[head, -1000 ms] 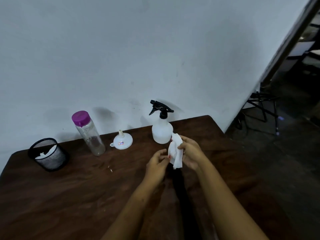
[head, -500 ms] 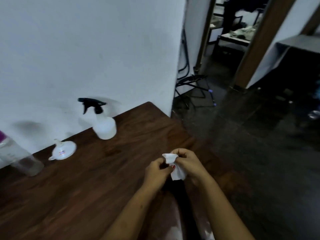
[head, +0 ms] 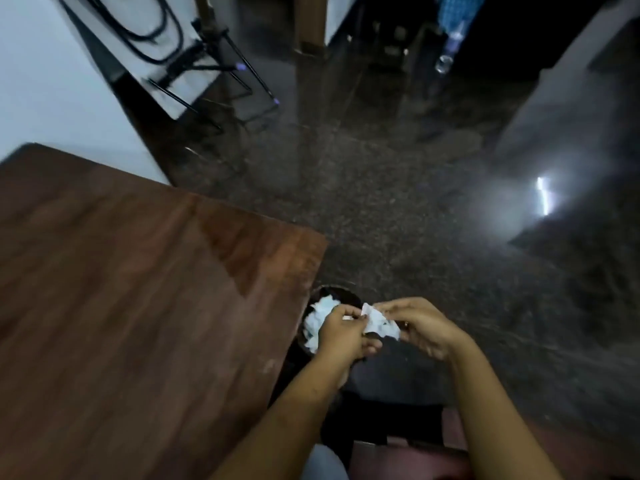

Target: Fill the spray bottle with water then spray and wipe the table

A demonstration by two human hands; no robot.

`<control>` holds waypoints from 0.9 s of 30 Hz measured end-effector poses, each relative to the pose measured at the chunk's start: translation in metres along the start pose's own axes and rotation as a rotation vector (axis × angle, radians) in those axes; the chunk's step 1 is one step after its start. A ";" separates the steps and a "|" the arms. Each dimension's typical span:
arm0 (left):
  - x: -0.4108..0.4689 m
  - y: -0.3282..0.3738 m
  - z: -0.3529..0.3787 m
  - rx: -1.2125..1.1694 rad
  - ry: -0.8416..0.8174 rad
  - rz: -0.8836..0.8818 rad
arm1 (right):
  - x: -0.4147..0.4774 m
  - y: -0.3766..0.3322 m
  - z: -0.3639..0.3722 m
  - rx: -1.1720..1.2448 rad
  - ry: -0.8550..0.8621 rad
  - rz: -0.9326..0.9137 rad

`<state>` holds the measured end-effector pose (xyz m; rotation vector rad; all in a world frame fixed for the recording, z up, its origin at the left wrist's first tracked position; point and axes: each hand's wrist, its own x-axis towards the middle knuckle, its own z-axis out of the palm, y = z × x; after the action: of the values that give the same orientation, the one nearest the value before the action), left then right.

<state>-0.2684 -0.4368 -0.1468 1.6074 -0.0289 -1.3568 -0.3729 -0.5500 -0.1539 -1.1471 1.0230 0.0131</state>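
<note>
A crumpled white tissue [head: 379, 323] hangs between my two hands, off the table's right edge. My left hand [head: 344, 332] pinches its left end and my right hand [head: 420, 325] pinches its right side. Both hands are above a dark waste bin [head: 341, 293] on the floor, which holds several crumpled white tissues [head: 317, 320]. The dark wooden table [head: 138, 289] fills the left of the view. The spray bottle, the funnel and the water bottle are out of view.
The table's right corner [head: 323, 239] juts toward a dark speckled floor [head: 433, 237]. A black folding stand with cables [head: 207, 64] leans by the white wall at the upper left. A doorway post [head: 310, 22] stands beyond.
My view has swung right and down, away from the spray bottle and the wall. Both hands carried the tissue off the table's edge to above the bin.
</note>
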 end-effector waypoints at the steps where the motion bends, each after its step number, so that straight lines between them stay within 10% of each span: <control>1: 0.009 -0.010 0.004 -0.008 0.001 -0.042 | 0.010 0.011 -0.004 -0.060 0.019 0.025; 14: 0.159 -0.118 -0.015 0.224 0.311 -0.127 | 0.182 0.143 0.011 -0.404 0.314 0.149; 27: 0.182 -0.146 -0.016 0.396 0.327 -0.104 | 0.208 0.200 0.018 -0.013 0.429 0.154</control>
<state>-0.2676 -0.4568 -0.3800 2.1765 -0.0176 -1.1995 -0.3395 -0.5418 -0.4414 -1.1041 1.4919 -0.1078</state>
